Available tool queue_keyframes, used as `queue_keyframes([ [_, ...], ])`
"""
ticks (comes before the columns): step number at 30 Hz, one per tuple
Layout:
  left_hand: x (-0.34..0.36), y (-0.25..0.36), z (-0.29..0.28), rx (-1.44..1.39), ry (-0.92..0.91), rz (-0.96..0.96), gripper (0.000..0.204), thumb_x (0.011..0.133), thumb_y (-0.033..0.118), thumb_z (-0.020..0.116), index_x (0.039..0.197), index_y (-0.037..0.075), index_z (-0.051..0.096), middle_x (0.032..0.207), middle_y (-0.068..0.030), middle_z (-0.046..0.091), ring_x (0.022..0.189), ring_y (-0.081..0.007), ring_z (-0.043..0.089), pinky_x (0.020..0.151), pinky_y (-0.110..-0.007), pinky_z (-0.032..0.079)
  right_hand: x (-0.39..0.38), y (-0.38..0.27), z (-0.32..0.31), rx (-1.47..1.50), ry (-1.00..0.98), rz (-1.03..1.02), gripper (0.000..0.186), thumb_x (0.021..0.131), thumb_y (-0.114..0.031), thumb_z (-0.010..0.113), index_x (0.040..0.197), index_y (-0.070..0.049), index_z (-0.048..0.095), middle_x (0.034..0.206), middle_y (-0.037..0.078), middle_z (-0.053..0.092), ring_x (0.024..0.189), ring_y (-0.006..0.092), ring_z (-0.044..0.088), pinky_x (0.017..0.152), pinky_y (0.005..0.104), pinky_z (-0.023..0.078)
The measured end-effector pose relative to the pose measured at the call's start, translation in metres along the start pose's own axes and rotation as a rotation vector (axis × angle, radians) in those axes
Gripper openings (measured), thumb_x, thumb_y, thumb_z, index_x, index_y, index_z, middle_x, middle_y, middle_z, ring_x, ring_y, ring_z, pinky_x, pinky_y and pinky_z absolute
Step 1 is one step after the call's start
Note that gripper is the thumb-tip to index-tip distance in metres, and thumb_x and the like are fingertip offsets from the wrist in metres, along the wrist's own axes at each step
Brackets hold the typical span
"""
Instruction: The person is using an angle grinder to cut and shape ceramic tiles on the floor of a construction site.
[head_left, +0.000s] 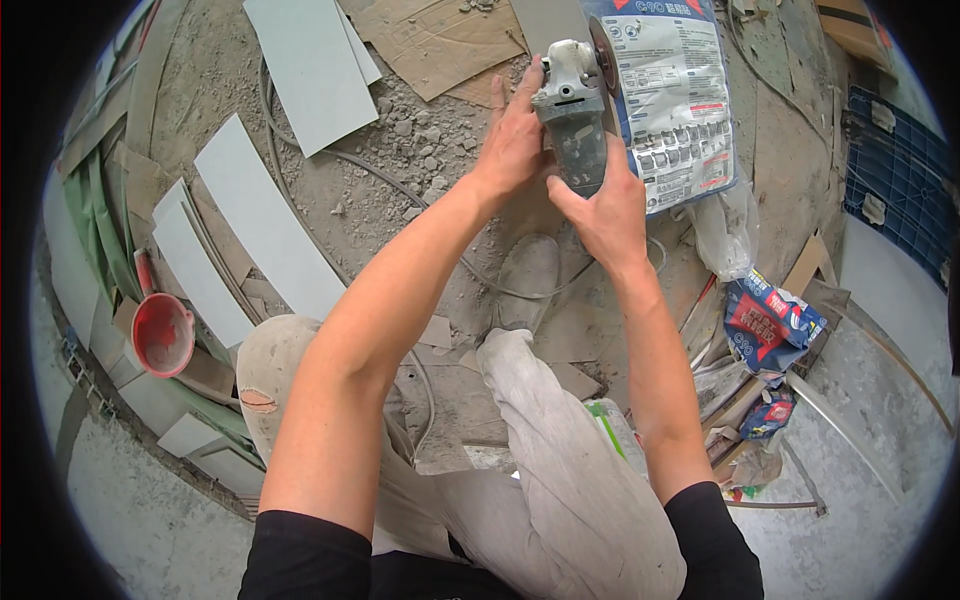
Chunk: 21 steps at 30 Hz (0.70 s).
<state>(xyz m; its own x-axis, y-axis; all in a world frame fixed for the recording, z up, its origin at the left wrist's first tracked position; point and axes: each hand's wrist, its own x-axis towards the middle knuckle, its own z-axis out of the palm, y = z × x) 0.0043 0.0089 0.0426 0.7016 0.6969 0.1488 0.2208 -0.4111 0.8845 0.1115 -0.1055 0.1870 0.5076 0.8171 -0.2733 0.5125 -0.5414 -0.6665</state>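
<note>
Both of my hands are on an angle grinder (578, 145) with a dusty dark body and a pale metal head. My left hand (512, 145) presses along its left side, with fingers reaching up to the head. My right hand (612, 210) wraps the rear of the body from the right, thumb across it. The cutting disc (603, 48) stands on edge at the right of the head. It is beside a grey tile (548, 22) and a white and blue printed bag (675, 120). Whether the disc touches either cannot be made out.
Rubble (425, 145) and cardboard (435, 40) cover the floor ahead. White tile pieces (265, 205) lie at left, near a red scoop (163, 335). A grey cable (400, 190) curves past my shoe (528, 275). A blue plastic crate (900, 165) and crumpled bags (770, 325) are at right.
</note>
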Motion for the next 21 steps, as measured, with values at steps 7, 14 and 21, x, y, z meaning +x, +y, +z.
queue_keyframes([
  [7,0.001,0.001,-0.001,0.092,-0.074,-0.038,0.090,0.081,0.015,0.097,0.167,0.025,0.069,0.195,-0.0241,0.022,0.181,-0.0385,0.024,0.144,-0.076,0.004,-0.006,0.002,-0.002,0.022,-0.004,0.005,0.069,0.090,-0.022,0.094,0.148,0.002,0.064,0.116,0.018,0.087,0.104,0.0302,0.086,0.095,0.0431,0.066],
  [14,-0.002,-0.003,-0.001,0.138,-0.056,-0.016,0.090,0.079,0.017,0.099,0.165,0.021,0.072,0.197,-0.0235,0.019,0.181,-0.0357,0.026,0.146,-0.072,0.006,-0.012,0.004,-0.002,0.014,-0.002,0.015,0.071,0.090,-0.021,0.093,0.149,0.002,0.064,0.117,0.018,0.087,0.104,0.0296,0.086,0.095,0.0425,0.066],
  [21,-0.002,-0.001,-0.001,0.182,-0.051,0.019,0.091,0.078,0.017,0.099,0.165,0.018,0.072,0.196,-0.0266,0.019,0.182,-0.0368,0.025,0.145,-0.073,0.007,-0.018,0.011,-0.003,-0.004,0.010,-0.008,0.072,0.089,-0.022,0.094,0.150,0.002,0.063,0.116,0.018,0.087,0.103,0.0293,0.085,0.094,0.0421,0.065],
])
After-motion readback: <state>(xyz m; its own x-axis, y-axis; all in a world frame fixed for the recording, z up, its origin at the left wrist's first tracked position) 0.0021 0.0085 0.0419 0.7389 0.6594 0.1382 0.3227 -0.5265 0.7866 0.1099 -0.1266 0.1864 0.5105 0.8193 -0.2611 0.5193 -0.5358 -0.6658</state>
